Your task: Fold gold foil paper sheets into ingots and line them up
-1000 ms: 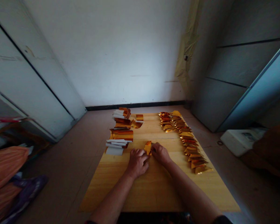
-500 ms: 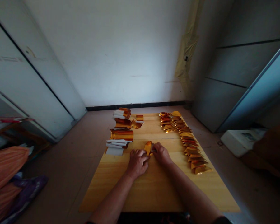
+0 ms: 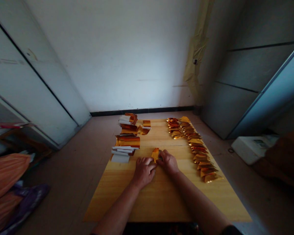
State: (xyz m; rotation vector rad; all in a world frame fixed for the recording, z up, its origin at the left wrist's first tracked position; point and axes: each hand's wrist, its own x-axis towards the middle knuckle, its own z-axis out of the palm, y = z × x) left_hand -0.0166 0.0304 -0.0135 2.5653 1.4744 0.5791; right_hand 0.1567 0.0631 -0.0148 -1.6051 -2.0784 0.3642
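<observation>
In the head view, a folded gold foil piece [image 3: 155, 154] stands on the wooden worktop [image 3: 137, 202], pinched between the fingers [image 3: 161, 155] of the right hand [image 3: 168, 162] and the left hand [image 3: 144, 172]. The right hand has closed in slightly toward it. Left of the foil lie stacked gold-and-white papers [image 3: 126, 147]; right of it, a row of folded gold pieces [image 3: 198, 150].

White wardrobe door [image 3: 39, 81], orange cloth [image 3: 5, 173], purple bag [image 3: 31, 199], white box [image 3: 253, 150]
</observation>
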